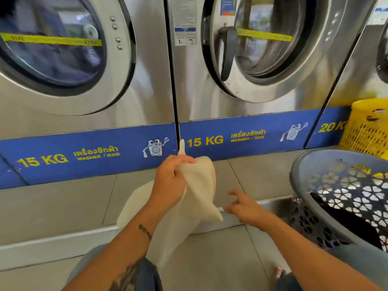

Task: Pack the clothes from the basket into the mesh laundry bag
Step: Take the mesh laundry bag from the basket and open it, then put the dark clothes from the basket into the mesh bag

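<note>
My left hand (pixel 171 177) grips the top of a cream mesh laundry bag (pixel 199 192) and holds it up in the middle of the view; the bag hangs down toward my knees. To the right of the bag's lower edge my right hand (pixel 244 205) hovers with fingers spread, holding nothing. At the right stands a grey plastic basket (pixel 310 164) with flower-shaped holes. Dark clothes (pixel 344 219) lie inside it, mostly hidden by its wall.
Steel front-loading washers (pixel 252 80) with blue "15 KG" strips fill the back. A yellow basket (pixel 367 127) sits at the far right behind the grey one. A raised tiled step (pixel 63 206) runs before the machines, its edge under the bag. My knees are at the bottom.
</note>
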